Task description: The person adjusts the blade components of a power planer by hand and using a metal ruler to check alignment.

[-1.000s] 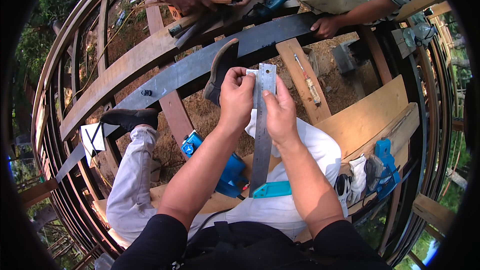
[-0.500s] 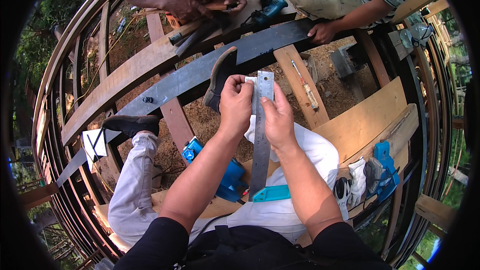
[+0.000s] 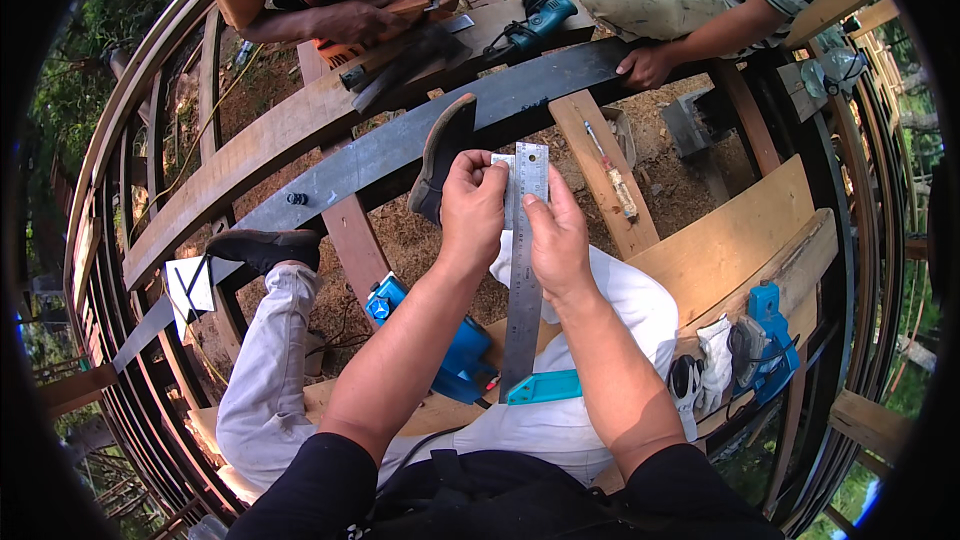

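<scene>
A try square with a long steel blade [image 3: 522, 325] and a teal handle [image 3: 545, 388] is upright in front of me, its handle by my lap. My right hand [image 3: 558, 240] is closed round the upper blade, thumb flat on its face. Closed beside it, my left hand [image 3: 474, 202] pinches a small pale flat piece [image 3: 503, 164] against the blade's left edge. Most of that piece is hidden by the fingers, so its kind is unclear.
Across the frame runs a long dark metal beam [image 3: 400, 145]. A blue power tool [image 3: 455, 355] lies under my left forearm. On the right are a glove [image 3: 714, 360], another blue tool [image 3: 768, 325] and planks [image 3: 740, 225]. A screwdriver [image 3: 612, 175] rests on a board; two co-workers sit opposite.
The co-worker at upper left has shifted leftward, hands still holding a wooden piece. My hands and the try square have hardly moved.
</scene>
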The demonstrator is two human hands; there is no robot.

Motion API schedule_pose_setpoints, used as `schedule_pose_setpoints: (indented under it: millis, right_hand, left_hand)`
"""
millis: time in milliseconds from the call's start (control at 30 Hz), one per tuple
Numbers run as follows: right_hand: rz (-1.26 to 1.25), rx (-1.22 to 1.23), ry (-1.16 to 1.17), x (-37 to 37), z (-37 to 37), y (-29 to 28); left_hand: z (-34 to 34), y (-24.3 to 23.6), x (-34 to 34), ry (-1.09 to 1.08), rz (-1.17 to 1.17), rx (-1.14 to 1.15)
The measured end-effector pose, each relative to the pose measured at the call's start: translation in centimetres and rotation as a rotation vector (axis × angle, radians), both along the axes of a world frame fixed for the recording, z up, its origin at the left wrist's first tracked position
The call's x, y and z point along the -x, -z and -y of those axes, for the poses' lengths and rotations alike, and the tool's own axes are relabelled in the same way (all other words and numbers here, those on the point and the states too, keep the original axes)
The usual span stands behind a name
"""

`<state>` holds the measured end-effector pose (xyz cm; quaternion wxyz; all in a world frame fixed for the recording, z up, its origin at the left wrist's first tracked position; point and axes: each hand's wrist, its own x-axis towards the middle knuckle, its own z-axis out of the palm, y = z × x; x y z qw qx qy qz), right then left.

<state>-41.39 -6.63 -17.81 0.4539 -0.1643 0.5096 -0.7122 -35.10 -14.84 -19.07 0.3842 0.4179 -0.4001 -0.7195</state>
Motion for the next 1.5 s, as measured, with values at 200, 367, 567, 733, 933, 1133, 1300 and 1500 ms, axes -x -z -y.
schedule_pose_setpoints:
  millis: [200,367,567,733,933,1133,1300,1500]
  right_hand:
    - [-0.049,-0.003,-0.011,0.2,0.0,-0.1]
    - [-0.049,-0.013,0.009,0.4,0.1,-0.4]
    - [-0.040,-0.022,0.013,0.8,0.0,0.0]
    - [-0.028,-0.023,0.032,1.2,0.2,0.0]
    - [-0.031,-0.028,0.057,1.5,0.2,0.2]
    - [0.014,-0.020,0.070,1.6,-0.1,0.9]
    - [-0.024,-0.032,0.068,2.3,0.1,1.7]
    - [-0.092,-0.036,0.117,2.9,0.1,3.2]
  left_hand:
    - [-0.1,0.0,0.2,-0.002,0.010,-0.005]
    - [0.2,0.4,0.5,0.012,0.027,0.024]
    - [0.2,0.1,1.2,0.018,0.070,0.002]
    - [0.6,0.8,1.7,0.045,0.072,0.004]
    - [0.5,0.8,2.3,0.043,0.099,0.009]
    - [0.6,1.2,2.6,0.067,0.189,0.072]
    - [0.8,1.7,3.0,0.093,0.089,-0.012]
    - [0.9,3.6,3.8,0.115,0.169,0.040]
